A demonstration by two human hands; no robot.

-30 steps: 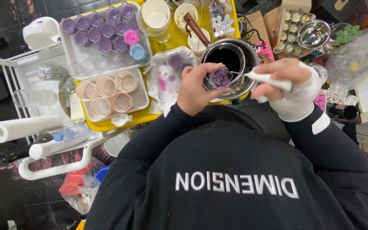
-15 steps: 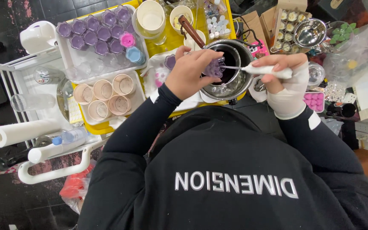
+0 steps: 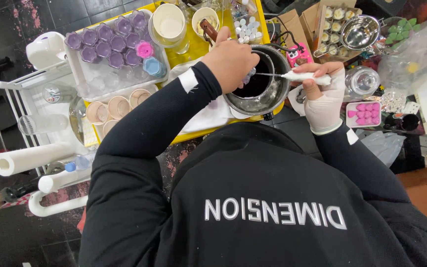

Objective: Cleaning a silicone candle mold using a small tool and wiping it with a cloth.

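Purple flower-shaped cup (image 3: 247, 75) sits pinched in the left hand (image 3: 230, 58) over the metal pot (image 3: 258, 84); light, probably slick, best gripped by its rim. Just beside it, the right hand (image 3: 322, 94) clasps a white-handled tool (image 3: 305, 76).

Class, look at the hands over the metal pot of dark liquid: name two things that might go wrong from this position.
1. The left hand holds a small purple flower-shaped mould right over the metal pot; it might slip into the dark liquid.
2. The right hand holds a white-handled tool whose thin tip reaches over the pot; drips may land on the white cloth beside the pot.
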